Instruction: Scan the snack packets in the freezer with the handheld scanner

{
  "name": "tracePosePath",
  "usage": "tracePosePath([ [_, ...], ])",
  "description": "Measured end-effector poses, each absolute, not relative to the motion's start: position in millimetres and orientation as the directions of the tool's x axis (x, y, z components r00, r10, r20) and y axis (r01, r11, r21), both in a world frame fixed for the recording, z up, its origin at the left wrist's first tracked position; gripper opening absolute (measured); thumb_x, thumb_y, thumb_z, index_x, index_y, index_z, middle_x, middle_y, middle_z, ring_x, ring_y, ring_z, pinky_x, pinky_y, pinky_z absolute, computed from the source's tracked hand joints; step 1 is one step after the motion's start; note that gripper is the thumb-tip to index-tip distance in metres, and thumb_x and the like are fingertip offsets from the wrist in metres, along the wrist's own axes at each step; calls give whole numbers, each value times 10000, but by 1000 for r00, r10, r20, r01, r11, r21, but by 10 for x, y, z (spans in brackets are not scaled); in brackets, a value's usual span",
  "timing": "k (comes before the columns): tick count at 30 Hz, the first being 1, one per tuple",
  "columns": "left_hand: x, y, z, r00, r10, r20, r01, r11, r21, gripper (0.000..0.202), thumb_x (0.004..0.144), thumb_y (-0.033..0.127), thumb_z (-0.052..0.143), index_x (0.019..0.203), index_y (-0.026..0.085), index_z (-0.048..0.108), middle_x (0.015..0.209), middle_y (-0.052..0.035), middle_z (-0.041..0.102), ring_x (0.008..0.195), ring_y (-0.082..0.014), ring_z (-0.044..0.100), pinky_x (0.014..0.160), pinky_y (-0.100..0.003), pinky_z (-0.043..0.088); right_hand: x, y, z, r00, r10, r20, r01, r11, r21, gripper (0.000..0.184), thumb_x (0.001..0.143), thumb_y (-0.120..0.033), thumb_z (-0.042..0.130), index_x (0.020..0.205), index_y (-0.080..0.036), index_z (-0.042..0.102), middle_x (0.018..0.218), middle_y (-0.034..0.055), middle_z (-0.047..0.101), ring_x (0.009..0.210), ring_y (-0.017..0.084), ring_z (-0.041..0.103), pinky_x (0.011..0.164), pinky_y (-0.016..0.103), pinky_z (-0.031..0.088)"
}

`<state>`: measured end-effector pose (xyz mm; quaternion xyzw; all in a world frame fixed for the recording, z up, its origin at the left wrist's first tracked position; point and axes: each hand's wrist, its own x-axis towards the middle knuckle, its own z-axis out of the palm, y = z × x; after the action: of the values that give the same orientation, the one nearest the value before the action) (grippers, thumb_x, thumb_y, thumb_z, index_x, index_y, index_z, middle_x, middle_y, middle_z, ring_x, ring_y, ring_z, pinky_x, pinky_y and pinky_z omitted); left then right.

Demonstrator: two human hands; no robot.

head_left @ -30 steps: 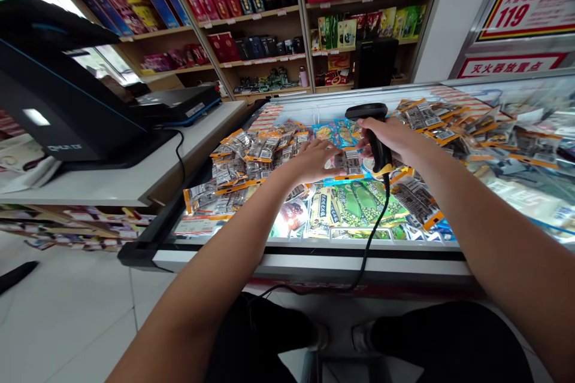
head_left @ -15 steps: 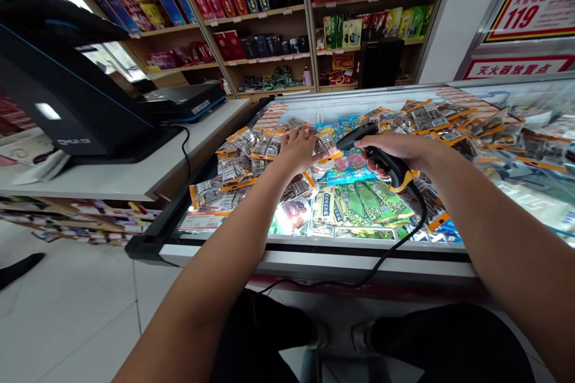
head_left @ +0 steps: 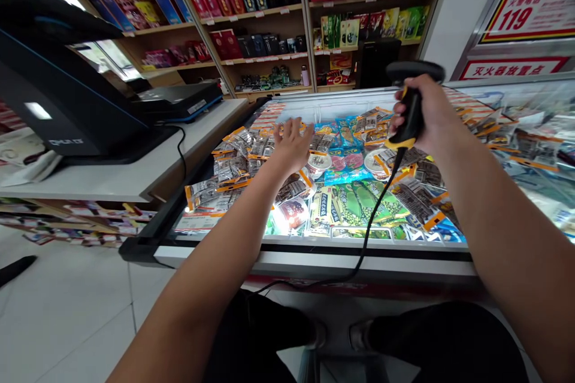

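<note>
My right hand [head_left: 426, 108] grips a black and yellow barcode scanner [head_left: 409, 116], held upright above the freezer. Its black cable [head_left: 371, 224] hangs down over the freezer's front edge. With fingers apart, my left hand [head_left: 293, 143] rests on or just over clear packets with orange edges [head_left: 238, 155] piled on the left side of the freezer top. Right of that hand, a round white-lidded tub [head_left: 319, 163] sits beside blue packs [head_left: 345, 158]. Closer to me lie green ice-pop packs [head_left: 363, 200]. More orange-edged packets [head_left: 417, 194] lie below the scanner.
A white counter [head_left: 121, 173] with a dark register terminal [head_left: 67, 84] stands at the left, a flat black device [head_left: 179, 102] behind it. Shelves of bottles and boxes [head_left: 251, 0] line the back. The freezer's front rail [head_left: 314, 254] runs before my knees.
My right hand has lifted the scanner up and to the right, away from the packets and tilted upright. My left hand stays nearly in place, its fingers slightly more spread.
</note>
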<state>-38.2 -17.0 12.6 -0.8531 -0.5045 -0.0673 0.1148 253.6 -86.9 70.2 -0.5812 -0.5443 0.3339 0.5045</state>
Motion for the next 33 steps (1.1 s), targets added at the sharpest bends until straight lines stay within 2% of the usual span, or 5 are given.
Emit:
tracePosePath([
  [4, -151, -257, 117, 721, 693, 4, 692, -720, -52, 585, 1090, 451, 327, 1661, 338, 383, 1791, -38, 285, 1653, -302, 228, 1336, -532, 144, 2780, -872, 817, 353, 930, 104, -97, 147, -984, 332, 1020, -526, 378, 945, -253, 551, 691, 32, 452, 672, 217, 448, 685, 387, 429],
  [9, -21, -218, -12, 525, 851, 0, 846, -522, -110, 855, 1034, 724, 275, 1680, 171, 365, 1758, -174, 332, 1617, -388, 309, 1310, -599, 186, 2875, -913, 888, 428, 904, 24, -332, 181, -926, 288, 1054, -427, 381, 839, -265, 483, 674, 1, 396, 681, 196, 427, 715, 386, 403],
  [18, 364, -157, 62, 449, 883, 134, 888, -425, -174, 765, 1004, 574, 478, 1640, 153, 421, 1711, -212, 400, 1561, -450, 379, 1281, -624, 224, 2869, -892, 851, 347, 937, 27, -455, 194, -869, 261, 1057, -385, 442, 835, -252, 484, 706, -10, 433, 635, 151, 430, 687, 345, 427],
  [23, 772, -114, 163, 704, 709, -41, 710, -704, 16, 761, 1066, 542, 395, 1741, 273, 168, 1836, -63, 76, 1678, -356, 150, 1337, -581, 190, 2778, -863, 811, 245, 970, 4, -264, 70, -962, 205, 974, -436, 558, 920, -241, 592, 690, -17, 436, 576, 156, 439, 632, 341, 442],
  [33, 550, -217, 11, 588, 807, -58, 806, -591, -36, 894, 1019, 775, 254, 1706, 208, 325, 1789, -139, 254, 1658, -391, 221, 1336, -645, 144, 2654, -850, 685, 85, 980, -183, 100, -191, -977, 307, 898, -527, 681, 918, -220, 693, 717, 61, 580, 593, 197, 542, 583, 375, 500],
])
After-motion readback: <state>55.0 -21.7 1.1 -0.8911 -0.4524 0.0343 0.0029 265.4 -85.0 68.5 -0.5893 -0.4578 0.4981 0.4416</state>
